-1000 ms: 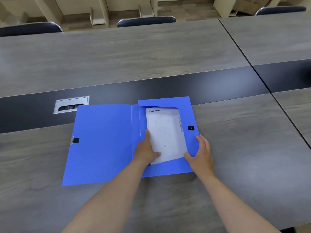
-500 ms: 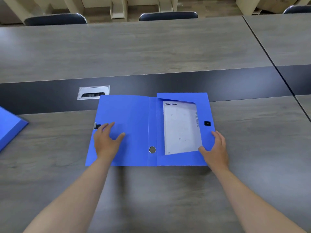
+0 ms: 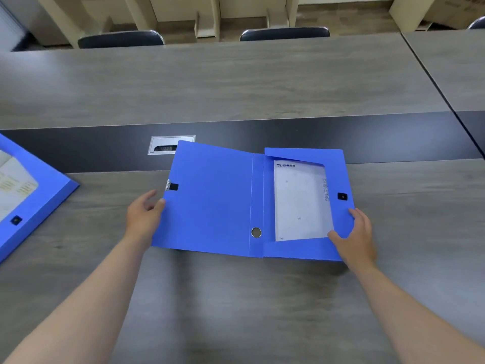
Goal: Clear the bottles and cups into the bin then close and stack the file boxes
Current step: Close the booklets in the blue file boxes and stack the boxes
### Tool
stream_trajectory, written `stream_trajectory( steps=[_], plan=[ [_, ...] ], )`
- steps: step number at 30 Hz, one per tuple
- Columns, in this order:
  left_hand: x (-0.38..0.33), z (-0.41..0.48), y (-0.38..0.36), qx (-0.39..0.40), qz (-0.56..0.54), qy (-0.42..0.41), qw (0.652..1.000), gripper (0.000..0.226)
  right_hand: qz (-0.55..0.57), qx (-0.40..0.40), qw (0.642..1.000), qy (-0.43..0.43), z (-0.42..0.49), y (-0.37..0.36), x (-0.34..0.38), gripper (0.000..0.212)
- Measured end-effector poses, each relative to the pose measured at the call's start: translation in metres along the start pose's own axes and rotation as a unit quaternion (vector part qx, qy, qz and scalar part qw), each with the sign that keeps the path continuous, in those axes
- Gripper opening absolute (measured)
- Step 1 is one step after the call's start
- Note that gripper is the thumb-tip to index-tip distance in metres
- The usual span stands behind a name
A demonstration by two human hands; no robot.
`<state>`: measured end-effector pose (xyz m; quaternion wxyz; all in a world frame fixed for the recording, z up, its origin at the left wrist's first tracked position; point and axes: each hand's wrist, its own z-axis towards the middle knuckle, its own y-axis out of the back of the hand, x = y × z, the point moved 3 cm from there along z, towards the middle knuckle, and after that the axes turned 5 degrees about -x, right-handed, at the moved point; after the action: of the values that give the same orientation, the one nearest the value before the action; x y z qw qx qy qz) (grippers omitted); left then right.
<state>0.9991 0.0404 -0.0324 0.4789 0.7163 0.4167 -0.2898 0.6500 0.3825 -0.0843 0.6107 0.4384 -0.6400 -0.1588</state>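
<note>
At the lid [image 3: 210,195] edge, left hand [image 3: 143,216] grips

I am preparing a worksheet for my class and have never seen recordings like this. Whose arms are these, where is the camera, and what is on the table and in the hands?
No machine here: a person works with bare hands, and the camera sits on their head, looking forward and down. The left hand pinches the cover edge of the open blue file box, tilting the cover up off the grey table. The right hand rests on the box's other side, beside a white sheet inside. A second blue file box lies at the left edge.
</note>
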Motion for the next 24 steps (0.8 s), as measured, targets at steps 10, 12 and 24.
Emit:
stream_trajectory(
  steps=[10,12,24],
  plan=[
    [-0.107,-0.074,-0.015,0.304,-0.003,-0.02,0.952,0.077,0.024,0.033,0.999,-0.003,0.0,0.004,-0.002,0.079],
    [-0.128,-0.096,-0.038,0.345,0.041,-0.039,0.937,0.072,0.041,0.044,0.998,0.0,0.0,0.004,-0.005,0.08],
    [-0.175,-0.228,-0.24,0.402,0.356,-0.161,0.828,0.079,0.335,0.12,0.928,-0.116,0.019,0.012,-0.013,0.053]
  ],
)
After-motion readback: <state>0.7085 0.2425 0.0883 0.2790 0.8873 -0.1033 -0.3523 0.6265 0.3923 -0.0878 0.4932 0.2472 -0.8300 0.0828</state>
